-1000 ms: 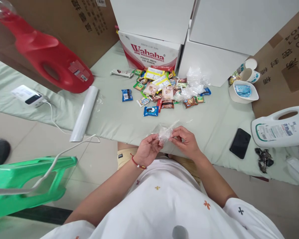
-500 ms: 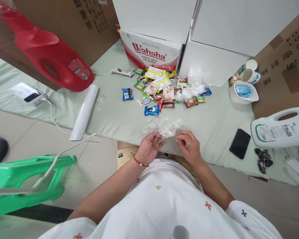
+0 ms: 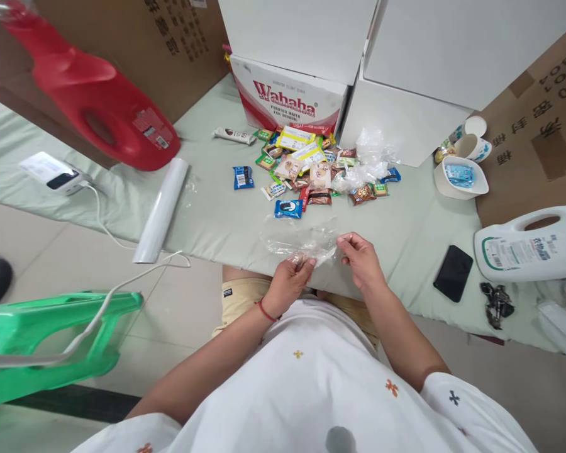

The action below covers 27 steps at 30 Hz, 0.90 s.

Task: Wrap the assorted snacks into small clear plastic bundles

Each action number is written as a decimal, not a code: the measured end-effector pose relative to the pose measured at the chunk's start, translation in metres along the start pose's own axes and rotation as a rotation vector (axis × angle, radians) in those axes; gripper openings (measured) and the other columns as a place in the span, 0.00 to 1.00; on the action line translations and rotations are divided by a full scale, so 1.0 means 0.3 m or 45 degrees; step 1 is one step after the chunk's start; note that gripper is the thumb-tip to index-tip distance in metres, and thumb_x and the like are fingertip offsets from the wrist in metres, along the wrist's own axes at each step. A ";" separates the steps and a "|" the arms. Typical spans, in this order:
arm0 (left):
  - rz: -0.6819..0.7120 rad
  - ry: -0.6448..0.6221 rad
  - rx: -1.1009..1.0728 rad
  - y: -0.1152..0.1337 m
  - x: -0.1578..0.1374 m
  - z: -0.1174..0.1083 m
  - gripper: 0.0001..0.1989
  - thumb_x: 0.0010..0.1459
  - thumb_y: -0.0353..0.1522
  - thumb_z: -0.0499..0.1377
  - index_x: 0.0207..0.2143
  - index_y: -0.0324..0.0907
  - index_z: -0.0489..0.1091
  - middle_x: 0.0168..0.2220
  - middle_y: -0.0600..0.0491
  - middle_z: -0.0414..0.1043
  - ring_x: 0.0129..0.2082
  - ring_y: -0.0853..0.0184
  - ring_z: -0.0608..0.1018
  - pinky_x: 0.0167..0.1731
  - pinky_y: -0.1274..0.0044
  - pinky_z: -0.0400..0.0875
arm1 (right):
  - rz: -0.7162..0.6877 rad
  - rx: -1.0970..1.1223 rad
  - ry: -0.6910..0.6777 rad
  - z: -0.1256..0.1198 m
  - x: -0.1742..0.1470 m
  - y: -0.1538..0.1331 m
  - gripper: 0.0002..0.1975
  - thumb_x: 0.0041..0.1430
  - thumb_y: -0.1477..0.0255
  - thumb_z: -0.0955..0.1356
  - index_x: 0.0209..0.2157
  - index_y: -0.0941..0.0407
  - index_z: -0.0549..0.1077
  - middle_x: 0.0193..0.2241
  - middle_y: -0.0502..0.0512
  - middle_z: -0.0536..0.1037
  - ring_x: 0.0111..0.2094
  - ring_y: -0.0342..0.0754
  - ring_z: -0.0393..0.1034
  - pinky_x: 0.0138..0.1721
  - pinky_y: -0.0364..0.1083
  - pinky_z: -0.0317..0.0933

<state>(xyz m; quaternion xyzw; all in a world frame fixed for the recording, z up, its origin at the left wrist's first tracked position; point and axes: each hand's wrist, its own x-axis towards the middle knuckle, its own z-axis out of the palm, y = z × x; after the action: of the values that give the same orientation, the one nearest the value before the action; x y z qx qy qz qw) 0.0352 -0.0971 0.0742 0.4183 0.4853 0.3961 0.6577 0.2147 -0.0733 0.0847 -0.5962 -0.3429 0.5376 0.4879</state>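
Plastic [image 3: 296,239]: clear, crinkled, just below frame centre, near the snacks [image 3: 290,167]
Left hand [image 3: 288,284]: thumb and fingers pinch its lower edge
Right hand [image 3: 361,257]: fingertips pinch its right end

Clear plastic [image 3: 305,239] spread wider, right hand [image 3: 361,257] pinching edge again

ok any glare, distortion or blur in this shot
Head view: bright glints on the clear plastic, sheen along the plastic roll; head view, upper left: red bottle looks stretched, probably by a wide lens; head view, centre: fine print on snack packets too soft to read.
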 end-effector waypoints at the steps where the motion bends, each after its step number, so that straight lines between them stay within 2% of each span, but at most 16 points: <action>1: -0.079 -0.026 -0.071 -0.002 0.002 -0.003 0.21 0.54 0.46 0.68 0.20 0.40 0.68 0.18 0.57 0.62 0.20 0.73 0.61 0.21 0.78 0.53 | 0.034 0.050 0.028 -0.001 0.005 0.008 0.21 0.41 0.54 0.78 0.26 0.54 0.71 0.26 0.46 0.67 0.27 0.41 0.58 0.21 0.38 0.53; 5: -0.238 0.001 -0.355 0.004 0.016 -0.029 0.24 0.45 0.47 0.72 0.23 0.39 0.67 0.20 0.57 0.65 0.19 0.75 0.64 0.16 0.82 0.50 | 0.144 0.171 0.063 -0.010 0.005 0.028 0.21 0.37 0.57 0.79 0.26 0.54 0.71 0.25 0.46 0.68 0.25 0.40 0.57 0.20 0.38 0.52; 8: -0.339 0.063 -0.474 0.012 0.016 -0.054 0.26 0.43 0.50 0.73 0.26 0.40 0.67 0.25 0.55 0.71 0.20 0.75 0.69 0.15 0.84 0.51 | 0.142 0.249 0.107 -0.015 -0.006 0.029 0.22 0.38 0.57 0.79 0.27 0.54 0.71 0.27 0.46 0.68 0.25 0.39 0.56 0.19 0.38 0.50; 13: -0.660 -0.174 -0.580 0.007 -0.006 -0.046 0.33 0.51 0.61 0.60 0.22 0.39 0.67 0.22 0.49 0.74 0.14 0.74 0.69 0.12 0.82 0.53 | -0.034 0.198 0.208 0.002 -0.038 0.055 0.20 0.45 0.56 0.78 0.29 0.54 0.72 0.28 0.46 0.68 0.25 0.39 0.56 0.21 0.38 0.54; 16: -0.761 -0.214 -0.652 0.013 -0.003 -0.011 0.34 0.54 0.61 0.58 0.25 0.36 0.72 0.23 0.47 0.75 0.13 0.75 0.68 0.10 0.82 0.52 | -0.186 0.064 0.194 0.021 -0.067 0.092 0.17 0.52 0.55 0.75 0.32 0.54 0.74 0.30 0.48 0.70 0.28 0.41 0.60 0.24 0.40 0.58; 19: -0.780 -0.101 -0.704 0.023 0.011 0.015 0.22 0.54 0.47 0.68 0.26 0.35 0.72 0.24 0.49 0.75 0.13 0.79 0.66 0.10 0.86 0.51 | -0.267 -0.050 0.182 0.028 -0.087 0.114 0.17 0.55 0.54 0.73 0.32 0.54 0.75 0.31 0.49 0.71 0.30 0.43 0.62 0.26 0.41 0.60; 21: -0.734 -0.058 -0.698 0.026 0.010 0.020 0.15 0.50 0.36 0.72 0.26 0.35 0.72 0.24 0.51 0.74 0.14 0.81 0.64 0.11 0.88 0.49 | -0.225 -0.020 0.196 0.025 -0.089 0.112 0.17 0.55 0.54 0.73 0.31 0.54 0.74 0.31 0.49 0.70 0.29 0.43 0.61 0.26 0.41 0.59; 22: -0.699 -0.072 -0.686 0.026 0.004 0.020 0.14 0.49 0.34 0.72 0.26 0.36 0.71 0.24 0.52 0.74 0.14 0.82 0.63 0.11 0.88 0.49 | -0.178 0.026 0.203 0.022 -0.087 0.107 0.18 0.53 0.54 0.74 0.31 0.54 0.73 0.30 0.48 0.70 0.29 0.42 0.60 0.25 0.41 0.58; 27: -0.576 -0.224 -0.521 0.035 -0.042 0.000 0.19 0.47 0.38 0.74 0.24 0.37 0.68 0.23 0.51 0.75 0.14 0.81 0.63 0.12 0.86 0.47 | 0.049 0.242 0.155 0.014 -0.081 0.074 0.19 0.44 0.56 0.78 0.28 0.54 0.73 0.26 0.46 0.68 0.24 0.40 0.56 0.21 0.40 0.53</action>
<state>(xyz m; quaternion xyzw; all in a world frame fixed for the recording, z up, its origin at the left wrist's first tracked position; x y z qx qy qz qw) 0.0312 -0.1051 0.0879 0.1916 0.4174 0.2915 0.8391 0.2036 -0.1016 0.0713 -0.5852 -0.2486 0.5398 0.5517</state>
